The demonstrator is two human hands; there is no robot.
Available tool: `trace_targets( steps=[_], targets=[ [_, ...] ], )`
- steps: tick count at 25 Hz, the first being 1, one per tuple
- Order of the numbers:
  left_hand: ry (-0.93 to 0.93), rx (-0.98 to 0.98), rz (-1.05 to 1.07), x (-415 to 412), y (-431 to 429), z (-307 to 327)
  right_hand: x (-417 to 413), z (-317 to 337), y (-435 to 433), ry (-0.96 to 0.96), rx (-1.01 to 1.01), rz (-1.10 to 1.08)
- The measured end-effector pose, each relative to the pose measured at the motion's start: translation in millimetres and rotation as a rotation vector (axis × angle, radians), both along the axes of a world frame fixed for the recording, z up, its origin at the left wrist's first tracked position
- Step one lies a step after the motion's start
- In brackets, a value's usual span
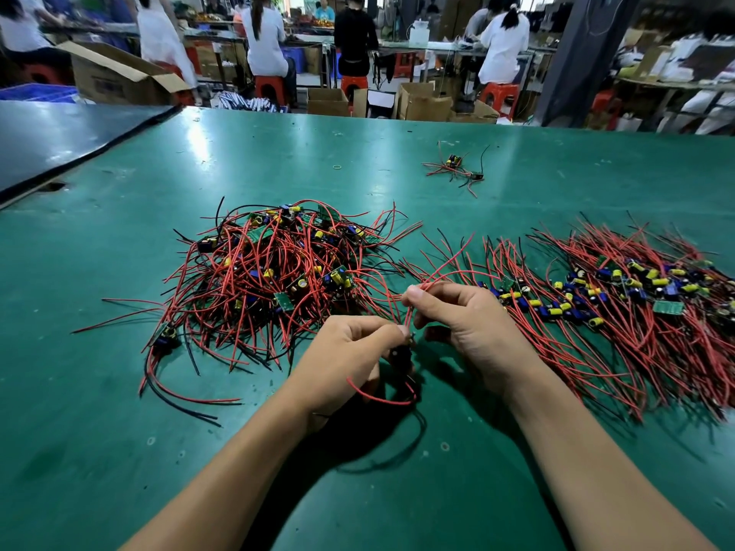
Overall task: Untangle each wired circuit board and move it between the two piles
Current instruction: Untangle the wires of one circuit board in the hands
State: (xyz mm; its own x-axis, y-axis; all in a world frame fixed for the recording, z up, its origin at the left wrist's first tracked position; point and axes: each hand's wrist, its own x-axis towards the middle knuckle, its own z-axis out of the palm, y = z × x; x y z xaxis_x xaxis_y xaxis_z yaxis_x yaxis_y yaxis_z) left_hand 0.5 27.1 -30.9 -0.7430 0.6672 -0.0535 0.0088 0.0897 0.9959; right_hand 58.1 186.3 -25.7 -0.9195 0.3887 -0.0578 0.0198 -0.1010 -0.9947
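A tangled heap of small circuit boards with red and black wires [278,272] lies left of centre on the green table. A flatter, combed-out pile of boards [620,304] spreads to the right. Between them, my left hand [346,359] grips a small dark board [401,355] just above the table, and a red wire [378,397] loops out under it. My right hand [461,320] pinches that board's red wires [441,276], which run up and to the right. The board itself is mostly hidden by my fingers.
A few stray wired boards [455,169] lie farther back on the green table [397,491]. A dark mat [59,141] covers the far-left corner. Beyond the table's far edge are cardboard boxes [425,101] and people seated on red stools.
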Motion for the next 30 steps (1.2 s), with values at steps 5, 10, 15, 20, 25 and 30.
trace_targets(
  steps=[5,10,15,20,25,30],
  targets=[
    [0.062,-0.039,-0.031,3,2,-1,1,2,-5,0.001,0.001,0.050],
    [0.166,0.082,0.121,3,8,-6,0,2,-12,0.077,0.163,-0.063],
    [-0.001,0.141,0.049,5,8,-10,-2,-3,-12,0.086,0.214,-0.097],
    [-0.036,0.176,0.095,4,9,-9,2,-4,-7,0.066,0.212,0.112],
    [0.077,0.097,0.099,1,6,-11,0,-9,-1,0.047,0.307,0.064],
    [0.240,-0.004,0.047,-1,8,-12,0,-7,2,-0.002,0.208,-0.140]
  ],
)
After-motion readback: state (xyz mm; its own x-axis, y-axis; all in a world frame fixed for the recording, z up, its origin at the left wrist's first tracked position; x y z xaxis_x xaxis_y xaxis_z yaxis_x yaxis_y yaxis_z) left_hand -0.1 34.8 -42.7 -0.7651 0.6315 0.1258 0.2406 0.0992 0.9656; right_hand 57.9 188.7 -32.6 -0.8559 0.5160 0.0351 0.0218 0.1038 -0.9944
